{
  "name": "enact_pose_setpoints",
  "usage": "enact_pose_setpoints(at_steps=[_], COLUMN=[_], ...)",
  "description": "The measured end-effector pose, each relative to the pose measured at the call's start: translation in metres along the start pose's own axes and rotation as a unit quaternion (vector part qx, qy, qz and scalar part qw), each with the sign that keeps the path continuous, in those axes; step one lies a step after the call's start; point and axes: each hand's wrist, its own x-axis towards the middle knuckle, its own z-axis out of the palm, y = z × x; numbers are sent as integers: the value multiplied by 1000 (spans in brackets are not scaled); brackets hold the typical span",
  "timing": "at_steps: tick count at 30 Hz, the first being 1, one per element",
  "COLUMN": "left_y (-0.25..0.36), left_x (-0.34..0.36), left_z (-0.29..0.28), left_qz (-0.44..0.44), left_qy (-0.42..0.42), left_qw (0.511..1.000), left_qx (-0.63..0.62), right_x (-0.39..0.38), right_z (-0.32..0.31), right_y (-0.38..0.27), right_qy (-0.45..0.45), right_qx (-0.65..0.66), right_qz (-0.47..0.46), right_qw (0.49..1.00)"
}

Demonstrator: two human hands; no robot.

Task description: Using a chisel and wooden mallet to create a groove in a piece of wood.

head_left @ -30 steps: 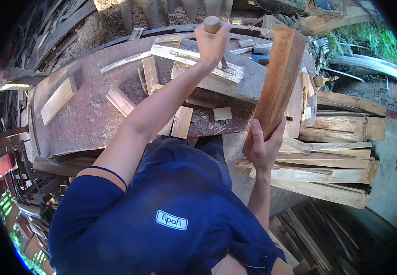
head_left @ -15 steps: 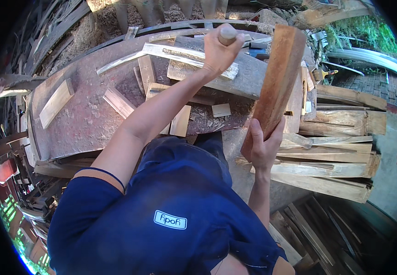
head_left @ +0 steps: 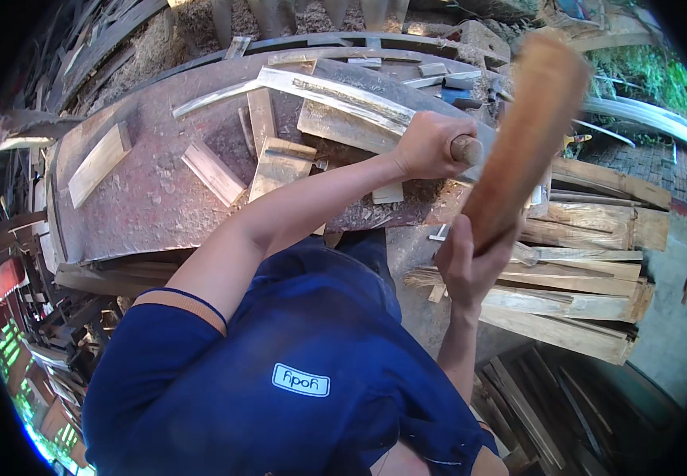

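gripping a pale round wooden handle (head_left: 468, 149) in the curled left hand (head_left: 435, 146); clasping a long brown wooden block (head_left: 529, 131) low in the right hand (head_left: 473, 271), just right of the handle, slanting lengthwise away rightward.

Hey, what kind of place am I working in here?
Probably a woodworking shop: cut wood pieces lie on the worktable, stacked timber sits to the right, and wood shavings are heaped beyond.

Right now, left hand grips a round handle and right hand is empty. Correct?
Not quite: the right hand isn't empty. The head view shows it gripping a wood block. The left hand does grip a round handle.
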Motion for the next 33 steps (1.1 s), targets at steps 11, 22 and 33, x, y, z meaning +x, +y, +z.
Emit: enact_pose_setpoints(at_steps=[11,22,33], left_y=[-17,-46,-33], left_x=[32,59,43], left_z=[-34,-77,-31], left_qz=[-185,-268,-218], left_qy=[138,366,188], left_qw=[970,835,955], left_qx=[-83,-311,-76], right_x=[5,-3,-7], right_z=[4,0,-3], right_y=[31,30,28], right_qy=[-34,-48,-28], right_qx=[-53,1,10], right_qz=[-59,19,27], right_qw=[996,999,999])
